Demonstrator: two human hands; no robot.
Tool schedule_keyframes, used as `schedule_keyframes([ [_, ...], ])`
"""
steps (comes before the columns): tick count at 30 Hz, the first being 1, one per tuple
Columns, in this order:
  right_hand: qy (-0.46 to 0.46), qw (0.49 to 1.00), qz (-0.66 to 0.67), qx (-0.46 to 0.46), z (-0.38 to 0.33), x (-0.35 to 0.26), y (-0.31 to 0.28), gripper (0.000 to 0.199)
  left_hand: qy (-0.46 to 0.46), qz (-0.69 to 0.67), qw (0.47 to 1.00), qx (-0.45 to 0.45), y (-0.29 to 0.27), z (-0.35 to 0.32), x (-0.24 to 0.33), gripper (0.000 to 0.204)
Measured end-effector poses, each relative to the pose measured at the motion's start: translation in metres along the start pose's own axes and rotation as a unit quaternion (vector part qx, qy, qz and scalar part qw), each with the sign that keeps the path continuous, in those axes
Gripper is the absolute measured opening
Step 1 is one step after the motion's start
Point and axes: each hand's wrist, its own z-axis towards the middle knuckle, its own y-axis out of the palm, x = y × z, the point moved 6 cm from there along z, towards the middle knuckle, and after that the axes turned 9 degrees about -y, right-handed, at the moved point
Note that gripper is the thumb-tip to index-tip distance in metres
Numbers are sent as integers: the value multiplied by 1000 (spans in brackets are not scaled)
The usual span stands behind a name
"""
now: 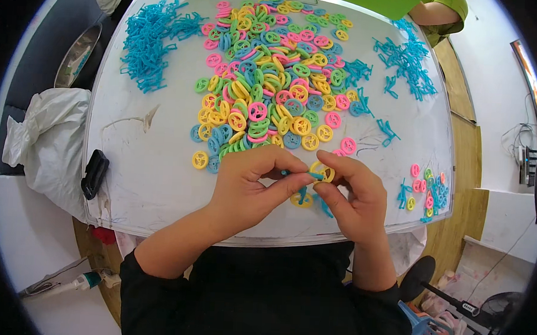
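Note:
My left hand (253, 179) pinches a small blue plastic piece (317, 176) between thumb and fingers, close to the table's near edge. Between the thumb and fingertips of my right hand (360, 198) is a small yellow spoked wheel (330, 172). The blue piece meets the wheel; whether it passes through the hub I cannot tell. Just below my fingertips lies another yellow wheel (303, 201) with blue plastic around it, partly hidden by my hands. A large heap of pink, yellow, green and blue wheels (272, 78) spreads beyond my hands.
Blue plastic pieces pile at the far left (147, 45) and far right (408, 60). Wheels joined with blue pieces (429, 198) gather at the right edge. A black tray (95, 174) sits at the left edge. Another person's arm (434, 14) rests at the far right.

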Motion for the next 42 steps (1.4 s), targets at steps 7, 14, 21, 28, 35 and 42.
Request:
schedule_keyframes([
  [7,34,996,76,-21,-2,-3,5,37,39,35,999,3,0,-2,5,11],
  [14,137,956,248,76,-16,16,6,31,147,200,969,-9,6,0,11,26],
  [21,68,996,-54,29,-82,-38,-130,20,224,172,957,-66,4,0,42,33],
  [28,527,780,-336,-26,-274,47,-223,26,132,89,987,18,-8,2,22,20],
  [35,401,836,-374,-26,-214,11,-160,22,163,170,972,15,-1,4,19,18],
  [42,-44,912,-407,-37,-72,-12,-25,24,157,130,976,78,-17,4,23,15],
])
